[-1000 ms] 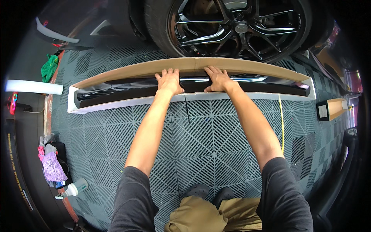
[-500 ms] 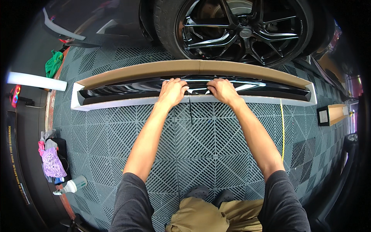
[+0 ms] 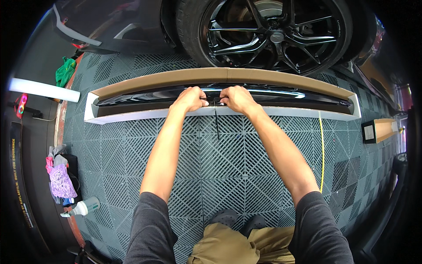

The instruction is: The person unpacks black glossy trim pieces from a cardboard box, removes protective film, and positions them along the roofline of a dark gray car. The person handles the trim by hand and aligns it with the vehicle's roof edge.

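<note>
A long glossy black car trim piece (image 3: 132,99) lies in a long shallow cardboard box (image 3: 145,81) with white walls on the grey tiled floor. My left hand (image 3: 190,99) and my right hand (image 3: 235,98) are side by side at the middle of the piece, fingers curled over its near edge. A thin dark strip (image 3: 216,123) hangs down between the hands over the box's front wall onto the floor.
A black alloy car wheel (image 3: 274,35) stands just behind the box. A white tube (image 3: 44,90) and green cloth (image 3: 65,71) lie far left. A spray bottle (image 3: 83,207) and purple cloth (image 3: 61,182) sit lower left. A small box (image 3: 380,130) and yellow cord (image 3: 322,149) are at the right.
My hands went from lying flat and apart on the black piece to being drawn close together, with fingers curled around its near edge.
</note>
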A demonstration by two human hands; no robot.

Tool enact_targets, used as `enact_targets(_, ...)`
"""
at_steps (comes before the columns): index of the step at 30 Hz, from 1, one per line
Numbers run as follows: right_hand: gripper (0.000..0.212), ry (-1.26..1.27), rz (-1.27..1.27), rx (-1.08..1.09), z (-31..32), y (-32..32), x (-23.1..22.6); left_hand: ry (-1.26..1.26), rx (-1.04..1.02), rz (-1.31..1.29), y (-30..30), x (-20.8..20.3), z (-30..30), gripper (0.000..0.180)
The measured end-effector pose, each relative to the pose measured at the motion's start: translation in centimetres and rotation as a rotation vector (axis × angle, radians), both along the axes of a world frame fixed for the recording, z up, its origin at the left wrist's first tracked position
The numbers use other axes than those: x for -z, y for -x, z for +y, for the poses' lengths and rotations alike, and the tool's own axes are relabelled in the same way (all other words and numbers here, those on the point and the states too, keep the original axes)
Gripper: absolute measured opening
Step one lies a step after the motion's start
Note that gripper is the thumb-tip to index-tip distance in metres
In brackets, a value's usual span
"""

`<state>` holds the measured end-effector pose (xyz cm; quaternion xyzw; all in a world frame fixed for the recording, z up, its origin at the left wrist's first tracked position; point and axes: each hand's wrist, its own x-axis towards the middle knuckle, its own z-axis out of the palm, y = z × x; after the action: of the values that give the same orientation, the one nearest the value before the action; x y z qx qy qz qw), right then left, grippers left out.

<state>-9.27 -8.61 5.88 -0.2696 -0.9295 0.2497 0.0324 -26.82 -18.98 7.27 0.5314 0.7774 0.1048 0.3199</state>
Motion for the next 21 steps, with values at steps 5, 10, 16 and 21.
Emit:
enact_targets(5,0.015,0.028,-0.119,-0.034,-0.8,0.8,0.0,0.126,0.025,0.005,0.7,1.0,0.0,0.028)
enact_targets(10,0.012,-0.026,-0.101,-0.113,-0.4,0.5,0.5,0.212,0.080,-0.026,0.7,0.2,-0.3,0.026)
enact_targets(16,0.021,-0.045,-0.195,-0.173,-1.1,0.5,-0.7,0.142,0.240,0.041,-0.7,-1.3,-2.6,0.028)
enact_targets(21,0.032,0.018,-0.214,-0.165,-2.2,-1.4,-2.0,-0.150,0.141,0.161,-1.4,1.2,-4.7,0.025)
